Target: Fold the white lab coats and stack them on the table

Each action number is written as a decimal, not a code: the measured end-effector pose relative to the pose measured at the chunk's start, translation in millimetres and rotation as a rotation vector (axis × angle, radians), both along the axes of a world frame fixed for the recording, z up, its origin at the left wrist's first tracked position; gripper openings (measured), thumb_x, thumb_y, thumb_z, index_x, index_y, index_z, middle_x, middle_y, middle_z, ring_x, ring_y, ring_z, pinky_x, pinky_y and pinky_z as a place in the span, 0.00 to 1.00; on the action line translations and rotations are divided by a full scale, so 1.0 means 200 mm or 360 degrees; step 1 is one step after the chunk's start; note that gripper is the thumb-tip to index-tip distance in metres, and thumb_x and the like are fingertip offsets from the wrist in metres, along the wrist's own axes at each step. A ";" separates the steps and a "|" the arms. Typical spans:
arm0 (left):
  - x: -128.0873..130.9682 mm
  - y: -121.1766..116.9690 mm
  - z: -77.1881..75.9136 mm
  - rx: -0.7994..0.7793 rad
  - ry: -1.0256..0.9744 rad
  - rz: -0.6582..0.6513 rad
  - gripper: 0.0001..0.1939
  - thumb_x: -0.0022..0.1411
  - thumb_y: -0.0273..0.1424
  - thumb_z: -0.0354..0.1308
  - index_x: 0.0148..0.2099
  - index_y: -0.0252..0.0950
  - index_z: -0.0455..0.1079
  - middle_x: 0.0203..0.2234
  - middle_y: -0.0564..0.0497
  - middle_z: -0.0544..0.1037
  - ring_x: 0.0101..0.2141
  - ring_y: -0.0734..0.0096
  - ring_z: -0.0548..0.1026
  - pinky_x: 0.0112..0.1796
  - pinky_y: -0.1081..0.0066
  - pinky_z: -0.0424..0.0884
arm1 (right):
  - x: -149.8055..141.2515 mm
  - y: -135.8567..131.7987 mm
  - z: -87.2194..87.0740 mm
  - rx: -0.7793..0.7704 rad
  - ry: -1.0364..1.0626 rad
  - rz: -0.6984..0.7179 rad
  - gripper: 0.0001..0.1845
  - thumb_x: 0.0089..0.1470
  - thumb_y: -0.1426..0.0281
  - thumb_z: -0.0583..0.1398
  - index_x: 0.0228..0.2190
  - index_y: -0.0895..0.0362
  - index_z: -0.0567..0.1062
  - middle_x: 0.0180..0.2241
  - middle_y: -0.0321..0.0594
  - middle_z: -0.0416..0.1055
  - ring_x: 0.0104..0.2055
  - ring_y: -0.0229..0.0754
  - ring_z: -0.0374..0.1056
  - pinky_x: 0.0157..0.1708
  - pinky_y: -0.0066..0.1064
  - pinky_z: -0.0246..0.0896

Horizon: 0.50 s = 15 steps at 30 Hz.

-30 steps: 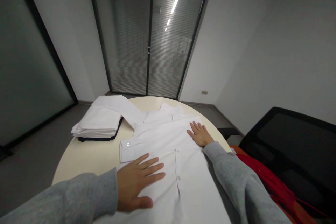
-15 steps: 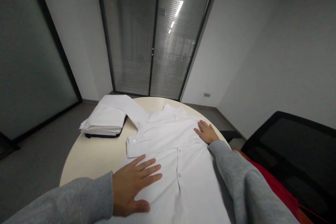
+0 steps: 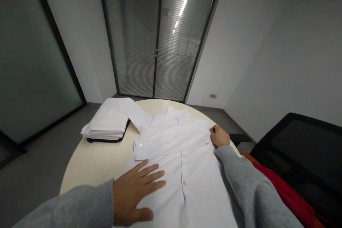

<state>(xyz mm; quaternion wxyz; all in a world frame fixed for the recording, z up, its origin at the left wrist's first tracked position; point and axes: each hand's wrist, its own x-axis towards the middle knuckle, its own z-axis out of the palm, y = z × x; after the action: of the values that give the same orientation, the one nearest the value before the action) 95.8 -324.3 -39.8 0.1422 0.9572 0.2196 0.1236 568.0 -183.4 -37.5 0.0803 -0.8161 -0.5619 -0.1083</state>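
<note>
A white button-up shirt [image 3: 199,185] lies front side up on the round table, its collar at the far edge. One sleeve [image 3: 171,142] is folded straight across the chest, with its buttoned cuff on the left. The other sleeve stretches out to the upper left, over a stack of folded white cloth. My left hand [image 3: 136,192] rests on the lower left of the shirt, fingers spread, just below the cuff. At the shirt's right shoulder edge my right hand [image 3: 220,136] is closed, its fingertips pinching the fabric by the fold of the sleeve.
The folded white stack [image 3: 108,123] has a dark layer beneath it and sits on the left of the cream table [image 3: 88,165]. A black mesh chair [image 3: 301,146] with red cloth [image 3: 283,188] stands at the right. Glass panels with blinds are behind the table.
My right hand has gone from lying flat on the sleeve to pinching at the shoulder edge, slightly further right. The cuff has shifted a little to the right. My left hand stays spread on the shirt.
</note>
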 end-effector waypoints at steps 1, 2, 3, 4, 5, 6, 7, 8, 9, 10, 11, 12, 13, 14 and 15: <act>0.00 0.00 0.00 0.0004 0.0004 0.0006 0.40 0.66 0.62 0.49 0.73 0.50 0.58 0.70 0.48 0.64 0.69 0.44 0.59 0.69 0.39 0.45 | 0.01 0.00 0.00 0.0000 0.0012 -0.0003 0.18 0.68 0.63 0.51 0.47 0.54 0.78 0.46 0.49 0.78 0.45 0.49 0.74 0.40 0.36 0.62; 0.00 0.00 -0.01 0.0010 0.0005 0.0012 0.41 0.66 0.63 0.49 0.73 0.50 0.58 0.70 0.48 0.64 0.69 0.44 0.59 0.69 0.39 0.45 | 0.02 0.00 0.00 -0.0002 0.0018 0.0003 0.17 0.68 0.63 0.51 0.47 0.53 0.78 0.46 0.48 0.78 0.45 0.49 0.75 0.39 0.36 0.62; 0.00 0.00 -0.01 0.0017 0.0003 0.0017 0.41 0.66 0.63 0.49 0.73 0.50 0.58 0.70 0.48 0.64 0.69 0.44 0.59 0.69 0.39 0.45 | 0.02 0.00 0.00 -0.0002 0.0019 0.0014 0.17 0.67 0.63 0.52 0.47 0.53 0.78 0.45 0.47 0.78 0.44 0.49 0.75 0.39 0.35 0.62; 0.00 0.00 -0.01 0.0021 -0.0002 0.0020 0.41 0.66 0.63 0.49 0.73 0.50 0.58 0.70 0.48 0.64 0.69 0.44 0.59 0.69 0.39 0.45 | 0.02 0.00 0.00 0.0000 0.0015 0.0028 0.16 0.67 0.63 0.53 0.47 0.52 0.78 0.45 0.47 0.78 0.44 0.48 0.74 0.39 0.35 0.62; 0.00 0.00 -0.01 0.0022 -0.0011 0.0023 0.40 0.66 0.63 0.49 0.73 0.50 0.58 0.70 0.48 0.64 0.69 0.44 0.60 0.69 0.39 0.45 | 0.01 0.00 0.01 0.0011 0.0007 0.0036 0.17 0.66 0.64 0.53 0.48 0.52 0.78 0.45 0.47 0.78 0.44 0.49 0.74 0.40 0.36 0.62; 0.00 0.00 -0.02 0.0019 -0.0023 0.0030 0.39 0.66 0.62 0.49 0.72 0.50 0.59 0.70 0.49 0.64 0.69 0.45 0.60 0.70 0.39 0.46 | 0.00 0.00 0.01 0.0032 -0.0007 0.0037 0.17 0.66 0.65 0.53 0.50 0.52 0.78 0.47 0.49 0.78 0.46 0.50 0.73 0.42 0.37 0.62; 0.00 0.00 -0.02 0.0014 -0.0036 0.0046 0.38 0.67 0.61 0.50 0.72 0.50 0.60 0.70 0.49 0.65 0.69 0.46 0.60 0.70 0.40 0.47 | -0.01 -0.01 0.02 0.0065 -0.0024 0.0029 0.19 0.66 0.65 0.52 0.52 0.53 0.77 0.49 0.51 0.76 0.48 0.52 0.72 0.44 0.40 0.62; 0.00 0.00 -0.02 0.0009 -0.0050 0.0070 0.36 0.68 0.60 0.50 0.71 0.50 0.61 0.70 0.50 0.65 0.69 0.47 0.61 0.70 0.41 0.48 | -0.03 -0.01 0.03 0.0105 -0.0045 0.0016 0.21 0.67 0.66 0.51 0.55 0.55 0.76 0.52 0.54 0.75 0.52 0.55 0.70 0.48 0.43 0.61; -0.01 0.00 -0.03 0.0008 -0.0066 0.0101 0.34 0.69 0.58 0.50 0.70 0.50 0.62 0.70 0.50 0.65 0.68 0.49 0.62 0.70 0.43 0.50 | -0.05 -0.02 0.04 0.0152 -0.0066 0.0004 0.23 0.68 0.65 0.50 0.57 0.56 0.74 0.55 0.57 0.72 0.55 0.58 0.68 0.51 0.47 0.60; -0.01 0.00 -0.03 0.0011 -0.0082 0.0133 0.33 0.70 0.57 0.50 0.70 0.50 0.62 0.70 0.50 0.65 0.68 0.50 0.63 0.69 0.44 0.51 | -0.07 -0.02 0.04 0.0185 -0.0082 0.0012 0.25 0.69 0.64 0.48 0.59 0.58 0.72 0.58 0.60 0.70 0.58 0.61 0.65 0.54 0.52 0.57; -0.01 0.00 -0.04 0.0019 -0.0096 0.0161 0.32 0.71 0.56 0.50 0.70 0.50 0.62 0.70 0.50 0.65 0.67 0.51 0.63 0.69 0.45 0.53 | -0.10 -0.03 0.05 0.0191 -0.0090 0.0047 0.27 0.70 0.62 0.46 0.61 0.60 0.70 0.60 0.62 0.67 0.61 0.64 0.62 0.57 0.55 0.54; -0.02 0.00 -0.04 0.0031 -0.0107 0.0183 0.31 0.71 0.55 0.51 0.70 0.50 0.62 0.70 0.50 0.65 0.67 0.51 0.64 0.69 0.46 0.54 | -0.12 -0.03 0.05 0.0170 -0.0090 0.0108 0.29 0.71 0.61 0.44 0.63 0.62 0.68 0.62 0.63 0.65 0.63 0.65 0.59 0.59 0.57 0.51; -0.02 0.00 -0.05 0.0044 -0.0114 0.0195 0.31 0.71 0.55 0.51 0.70 0.50 0.61 0.70 0.51 0.65 0.67 0.51 0.64 0.69 0.46 0.54 | -0.14 -0.03 0.04 0.0123 -0.0083 0.0191 0.31 0.72 0.59 0.43 0.64 0.62 0.66 0.64 0.62 0.63 0.65 0.64 0.56 0.61 0.57 0.49; -0.02 0.00 -0.05 0.0056 -0.0118 0.0199 0.31 0.71 0.55 0.51 0.70 0.51 0.61 0.70 0.51 0.65 0.67 0.51 0.63 0.69 0.46 0.54 | -0.15 -0.03 0.03 0.0054 -0.0070 0.0285 0.32 0.72 0.58 0.43 0.66 0.61 0.64 0.67 0.60 0.61 0.68 0.62 0.54 0.64 0.56 0.47; -0.02 0.00 -0.06 0.0066 -0.0118 0.0198 0.32 0.71 0.55 0.51 0.71 0.51 0.60 0.70 0.51 0.65 0.67 0.51 0.63 0.69 0.45 0.54 | -0.16 -0.02 0.01 -0.0029 -0.0052 0.0374 0.32 0.72 0.56 0.43 0.67 0.59 0.63 0.69 0.55 0.59 0.70 0.59 0.52 0.66 0.54 0.45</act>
<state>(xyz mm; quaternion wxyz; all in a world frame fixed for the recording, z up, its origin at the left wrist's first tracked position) 91.2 -324.6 -51.4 0.1224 0.9392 0.2707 0.1720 536.9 -188.0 -35.0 0.0757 -0.7435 -0.6559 -0.1064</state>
